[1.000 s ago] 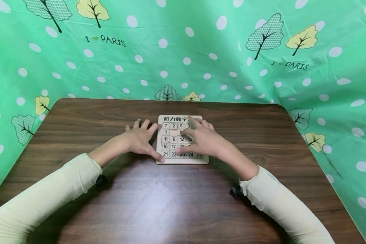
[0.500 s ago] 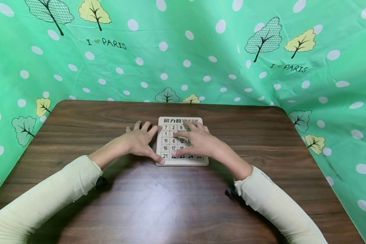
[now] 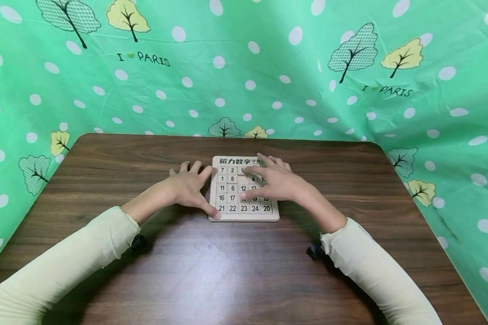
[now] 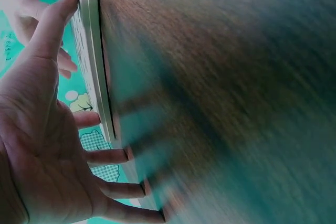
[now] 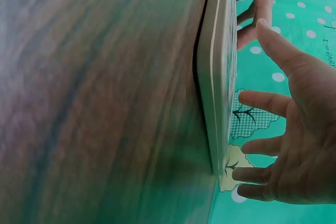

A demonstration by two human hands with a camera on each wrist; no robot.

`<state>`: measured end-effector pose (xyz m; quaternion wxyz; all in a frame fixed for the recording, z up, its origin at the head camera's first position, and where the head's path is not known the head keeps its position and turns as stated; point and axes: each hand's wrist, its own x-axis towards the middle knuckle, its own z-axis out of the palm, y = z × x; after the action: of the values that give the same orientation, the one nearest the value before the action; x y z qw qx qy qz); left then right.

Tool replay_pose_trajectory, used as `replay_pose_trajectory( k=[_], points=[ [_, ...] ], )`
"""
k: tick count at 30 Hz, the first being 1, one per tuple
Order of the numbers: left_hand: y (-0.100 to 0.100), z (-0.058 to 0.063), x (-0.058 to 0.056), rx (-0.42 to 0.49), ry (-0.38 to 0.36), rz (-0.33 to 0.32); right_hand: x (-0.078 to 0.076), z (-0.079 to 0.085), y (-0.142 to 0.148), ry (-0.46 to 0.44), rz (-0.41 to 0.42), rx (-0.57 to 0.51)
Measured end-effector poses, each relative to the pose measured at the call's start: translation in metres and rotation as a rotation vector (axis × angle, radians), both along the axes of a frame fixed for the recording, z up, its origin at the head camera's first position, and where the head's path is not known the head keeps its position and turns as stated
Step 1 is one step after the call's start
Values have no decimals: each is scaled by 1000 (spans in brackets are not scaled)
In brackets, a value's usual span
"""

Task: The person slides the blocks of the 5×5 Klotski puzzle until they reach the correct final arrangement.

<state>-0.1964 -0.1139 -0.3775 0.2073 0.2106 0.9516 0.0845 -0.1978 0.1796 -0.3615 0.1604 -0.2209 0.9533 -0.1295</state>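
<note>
The right hand [image 3: 282, 183] covers the number tiles on the right side of the puzzle board [image 3: 244, 215], so some numbers are hidden. The board lies flat near the far middle of the brown table [image 3: 105, 171], with bare wood all around it. The left hand [image 3: 187, 187] spreads straight fingers against the board's left edge, and the right hand's straight fingers rest on the tiles.

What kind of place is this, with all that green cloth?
Probably a makeshift tabletop setup, maybe at home: a dark brown wooden table, a green polka-dot cloth with trees and "I love Paris" print draped as a backdrop, and a pale wooden sliding number puzzle board under both hands.
</note>
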Motion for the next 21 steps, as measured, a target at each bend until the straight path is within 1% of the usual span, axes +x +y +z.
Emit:
replay_pose_trajectory(
  k=[3,6,14,17,21],
  points=[
    [0,0,0,3,-1,0,1,-1,-1,-3,19,10],
    [0,1,1,3,0,0,4,-2,-1,2,20,20],
    [0,2,1,-9,-8,-3,14,3,-3,1,43,5],
    [0,2,1,-16,-14,-13,14,4,-6,1,35,-5],
    [0,1,0,-25,-18,-18,8,1,-12,7,34,-32]
  ],
)
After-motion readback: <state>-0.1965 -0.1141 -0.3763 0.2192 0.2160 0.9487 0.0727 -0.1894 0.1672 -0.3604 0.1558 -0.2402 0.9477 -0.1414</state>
